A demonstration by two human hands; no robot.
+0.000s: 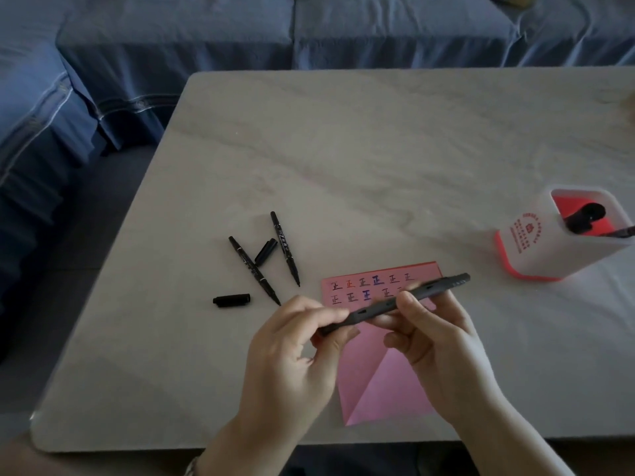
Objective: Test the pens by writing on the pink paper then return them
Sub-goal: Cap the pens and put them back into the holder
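Both hands hold one long black pen (pixel 395 304) slanted above the pink paper (pixel 385 379). My left hand (pixel 295 352) pinches its lower left end; my right hand (pixel 443 345) grips its middle. The paper's top strip carries two rows of written test marks (pixel 367 286) in black, red and blue. To the left on the table lie two uncapped black pens (pixel 252 267) (pixel 285 247) and two loose black caps (pixel 266 250) (pixel 231 300). A white and red pen holder (pixel 536 242) at the right has dark pens (pixel 584 214) inside.
The pale marble-pattern table (pixel 343 149) stretches far behind the paper. A blue covered sofa (pixel 206 36) runs along the far and left sides. The table's near edge lies just under my wrists.
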